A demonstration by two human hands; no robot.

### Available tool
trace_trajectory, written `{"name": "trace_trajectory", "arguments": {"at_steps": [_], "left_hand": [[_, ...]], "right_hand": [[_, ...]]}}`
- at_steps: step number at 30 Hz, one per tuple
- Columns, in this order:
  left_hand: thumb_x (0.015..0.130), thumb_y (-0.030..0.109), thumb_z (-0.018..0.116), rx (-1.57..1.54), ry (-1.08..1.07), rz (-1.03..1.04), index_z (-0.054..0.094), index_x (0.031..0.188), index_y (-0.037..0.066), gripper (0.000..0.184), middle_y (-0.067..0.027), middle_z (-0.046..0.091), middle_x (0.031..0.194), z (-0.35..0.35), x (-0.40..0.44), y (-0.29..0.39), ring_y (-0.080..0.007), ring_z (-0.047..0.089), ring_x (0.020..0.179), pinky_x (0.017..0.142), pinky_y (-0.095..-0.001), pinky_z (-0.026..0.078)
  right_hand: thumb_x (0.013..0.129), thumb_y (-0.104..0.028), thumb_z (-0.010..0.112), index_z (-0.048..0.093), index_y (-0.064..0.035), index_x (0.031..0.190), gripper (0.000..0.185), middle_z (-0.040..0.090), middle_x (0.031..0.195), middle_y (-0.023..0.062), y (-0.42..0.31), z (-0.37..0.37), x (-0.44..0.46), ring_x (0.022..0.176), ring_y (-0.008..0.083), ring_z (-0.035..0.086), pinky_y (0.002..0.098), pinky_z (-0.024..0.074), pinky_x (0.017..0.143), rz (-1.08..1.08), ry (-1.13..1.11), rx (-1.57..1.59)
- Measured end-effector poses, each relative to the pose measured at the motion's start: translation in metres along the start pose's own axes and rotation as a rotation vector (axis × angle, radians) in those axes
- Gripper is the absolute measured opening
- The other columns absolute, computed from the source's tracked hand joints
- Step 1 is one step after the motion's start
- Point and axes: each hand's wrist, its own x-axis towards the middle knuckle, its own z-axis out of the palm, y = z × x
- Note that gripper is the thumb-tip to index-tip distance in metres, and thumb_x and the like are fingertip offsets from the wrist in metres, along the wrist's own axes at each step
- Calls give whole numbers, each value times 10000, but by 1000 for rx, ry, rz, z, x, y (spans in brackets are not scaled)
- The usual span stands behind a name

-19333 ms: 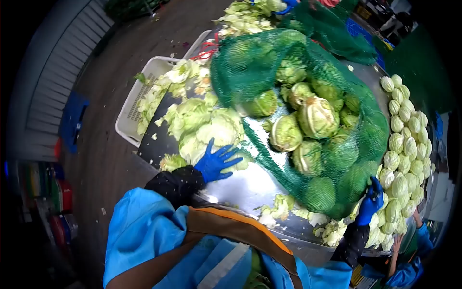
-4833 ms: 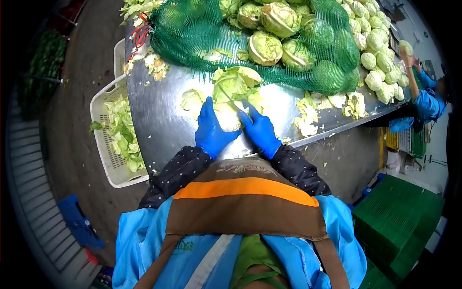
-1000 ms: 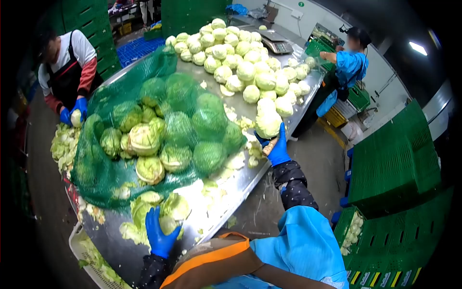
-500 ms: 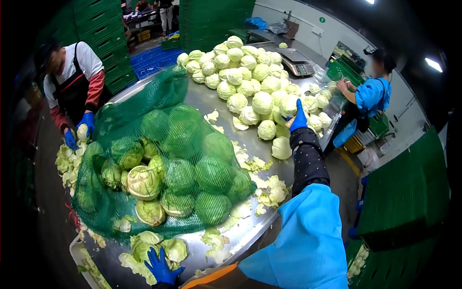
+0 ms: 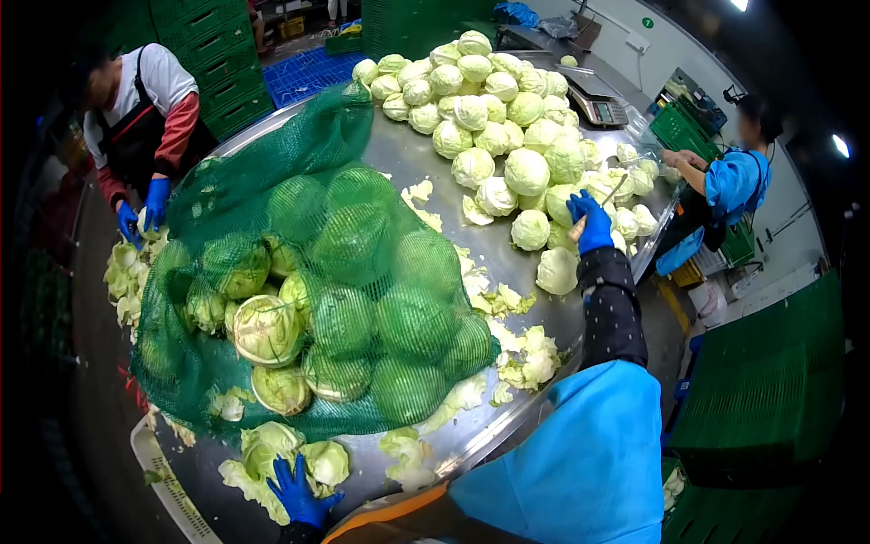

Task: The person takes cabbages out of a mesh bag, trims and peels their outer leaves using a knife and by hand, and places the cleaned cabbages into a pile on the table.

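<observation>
My right hand [image 5: 591, 221], in a blue glove, reaches out over the right side of the pile of trimmed cabbages [image 5: 526, 171]. Its fingers are closed round a knife [image 5: 618, 189], with the brown handle showing below the hand and the thin blade pointing up and away. My left hand [image 5: 301, 494] lies with fingers spread on loose cabbage leaves [image 5: 269, 442] at the near edge of the metal table [image 5: 419, 163]. Between the hands lies a green net bag [image 5: 304, 156], open towards the near left, with untrimmed cabbages [image 5: 268, 330] inside.
A white crate [image 5: 169, 480] stands at the near left. Leaf scraps [image 5: 535, 356] lie along the near table edge. A co-worker [image 5: 154, 113] handles a cabbage at the left; another person [image 5: 739, 181] stands at the right. A scale [image 5: 603, 111] sits behind the pile. Green crates [image 5: 761, 372] fill the right.
My right hand has carried a trimmed cabbage from the near table edge out to the pile and let it go, keeping the knife. My left hand has stayed at the leaves. The view has shifted.
</observation>
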Motion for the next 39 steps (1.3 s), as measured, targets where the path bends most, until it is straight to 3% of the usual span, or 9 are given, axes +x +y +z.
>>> {"name": "trace_trajectory", "arguments": {"at_steps": [5, 7, 13, 17, 19, 23, 35, 37, 39], "left_hand": [[509, 621, 778, -19, 244, 146, 365, 1389, 104, 1101, -248, 191, 1485, -6, -8, 13, -411, 110, 1393, 1093, -591, 30], [554, 621, 757, 25, 227, 232, 398, 1373, 116, 1027, -239, 193, 1489, -20, -7, 26, -424, 108, 1391, 1080, -614, 15], [694, 594, 661, 12, 278, 422, 467, 1353, 248, 769, -132, 225, 1512, 13, 22, 11, -365, 121, 1408, 1046, -661, -31], [748, 513, 627, 12, 392, 418, 479, 1331, 327, 630, -49, 294, 1492, 31, 17, -23, -326, 207, 1388, 1034, -689, -6], [748, 480, 623, 99, 395, 429, 470, 1336, 337, 623, -24, 320, 1478, 25, 3, -53, -313, 246, 1372, 1032, -694, 23], [746, 492, 605, 111, 501, 360, 453, 1345, 342, 636, -31, 323, 1475, 32, -15, -135, -298, 260, 1365, 1035, -694, 41], [663, 430, 744, 80, 533, -441, 356, 1410, 163, 883, -239, 199, 1486, -81, -1, -387, -431, 153, 1371, 1064, -611, 130], [715, 218, 745, -150, 964, 78, 429, 1324, 37, 710, -229, 333, 1419, -95, 46, -396, -395, 340, 1289, 1059, -432, 301], [779, 127, 688, -546, 843, 391, 487, 1261, 16, 534, -178, 514, 1277, -139, 68, -327, -305, 500, 1173, 1001, -374, 385]], "right_hand": [[844, -200, 529, 556, -120, 1247, 411, 589, 1203, 82, -23, -8, -133, 941, 161, 518, 259, 332, 968, 116, -64, -213], [818, -166, 553, 563, -88, 1227, 416, 676, 962, 54, -38, -13, -176, 658, 88, 503, 228, 415, 579, 58, -108, -340], [860, -149, 557, 645, -99, 1009, 179, 473, 624, -19, -26, -166, -173, 426, 122, 392, 257, 312, 394, -479, -133, -353], [823, -177, 584, 527, -21, 1281, 487, 611, 1165, 30, -17, -73, -315, 1038, 130, 552, 263, 421, 890, 16, -70, 148], [804, -188, 607, 559, -23, 1235, 464, 629, 1069, 54, 10, -18, -397, 972, 138, 549, 269, 432, 854, 183, -215, -15], [787, -222, 578, 596, -124, 1215, 439, 590, 850, -6, 100, -14, -473, 598, 82, 456, 237, 382, 512, 527, -129, -248], [838, -74, 527, 602, -13, 1116, 295, 643, 765, 85, 177, 28, -651, 458, 94, 472, 231, 404, 442, 313, -255, -496], [847, -68, 523, 602, -10, 1106, 276, 637, 738, 79, 191, 21, -661, 455, 92, 468, 225, 396, 434, 258, -235, -496], [858, -50, 512, 602, 0, 1087, 250, 621, 701, 68, 190, 25, -673, 451, 93, 469, 223, 387, 425, 243, -194, -552]]}}
